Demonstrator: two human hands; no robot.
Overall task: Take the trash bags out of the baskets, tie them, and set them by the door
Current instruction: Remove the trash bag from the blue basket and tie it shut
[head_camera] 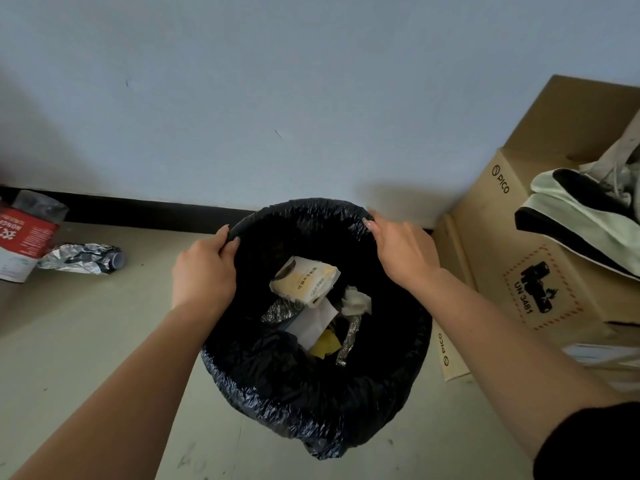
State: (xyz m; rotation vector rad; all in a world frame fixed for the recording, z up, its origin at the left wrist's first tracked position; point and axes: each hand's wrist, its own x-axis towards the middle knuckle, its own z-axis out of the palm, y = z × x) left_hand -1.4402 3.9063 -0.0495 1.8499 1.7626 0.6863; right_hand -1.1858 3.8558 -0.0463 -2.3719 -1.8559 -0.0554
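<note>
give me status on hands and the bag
Left hand and right hand gripping trash bag rim. Bag in basket, untied. Cardboard box close right.

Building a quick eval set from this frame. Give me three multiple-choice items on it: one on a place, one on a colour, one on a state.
1. Where is the cardboard box?
A. right of the basket
B. left of the basket
C. inside the basket

2. What colour is the trash bag?
A. white
B. black
C. blue

3. What are the hands doing?
A. tying a knot
B. hanging free
C. gripping the bag's rim

Answers:
1. A, the box stands against the wall on the right of the basket.
2. B, the bag's plastic is black all round.
3. C, the left hand and right hand each clasp the rim at the basket's far edge, with the bag still in the basket.
</note>
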